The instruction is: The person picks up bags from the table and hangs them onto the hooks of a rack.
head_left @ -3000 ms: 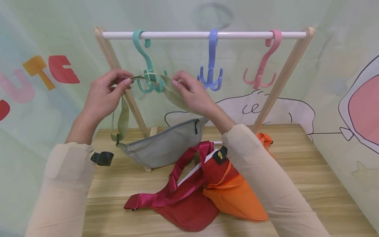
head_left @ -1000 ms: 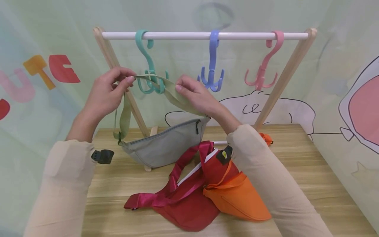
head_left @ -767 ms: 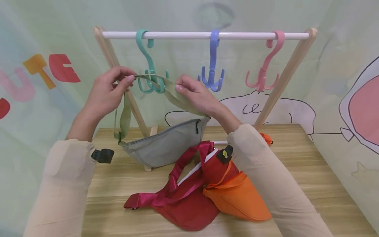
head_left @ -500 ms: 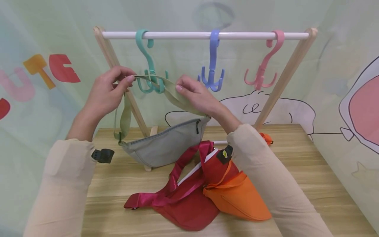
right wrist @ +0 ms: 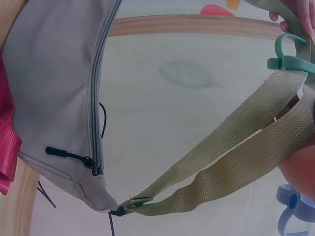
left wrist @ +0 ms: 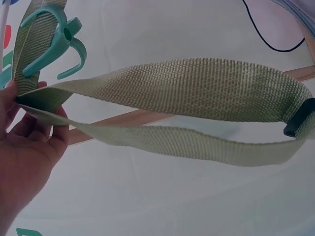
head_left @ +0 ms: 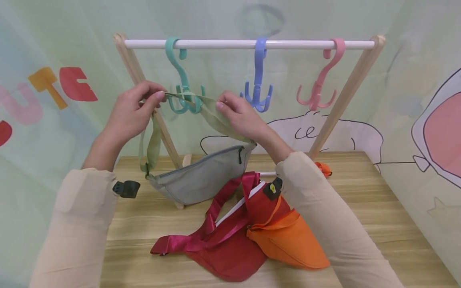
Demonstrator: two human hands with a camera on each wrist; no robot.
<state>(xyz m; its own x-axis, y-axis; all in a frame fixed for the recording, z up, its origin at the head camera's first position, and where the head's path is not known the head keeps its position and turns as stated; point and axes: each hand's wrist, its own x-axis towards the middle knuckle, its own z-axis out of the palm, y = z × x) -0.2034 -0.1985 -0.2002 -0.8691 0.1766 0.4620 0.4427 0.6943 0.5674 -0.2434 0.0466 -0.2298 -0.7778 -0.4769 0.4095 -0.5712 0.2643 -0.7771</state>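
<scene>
A grey waist bag [head_left: 201,174] hangs by its olive webbing strap [left wrist: 197,91], its base near the tabletop. In the head view my left hand [head_left: 131,112] pinches the strap just left of the green hook [head_left: 183,96]. To the right of that hook, my right hand [head_left: 241,116] grips the strap between thumb and fingers. Between the hands the strap runs across the hook's prongs; the left wrist view shows webbing behind a prong [left wrist: 47,54]. How fully it sits on the hook, I cannot tell. The right wrist view shows the bag's zipper [right wrist: 94,98] closed.
A white rail [head_left: 223,44] on a wooden frame [head_left: 345,96] also carries a blue hook [head_left: 257,92] and a pink hook [head_left: 317,90]. A red waist bag [head_left: 230,256] and an orange one [head_left: 291,244] lie on the wooden table [head_left: 144,268], partly under my right forearm.
Over three seconds both hands have shifted slightly right, still holding the strap. Since half a second ago, the strap between them has dropped a little and flattened at the green hook.
</scene>
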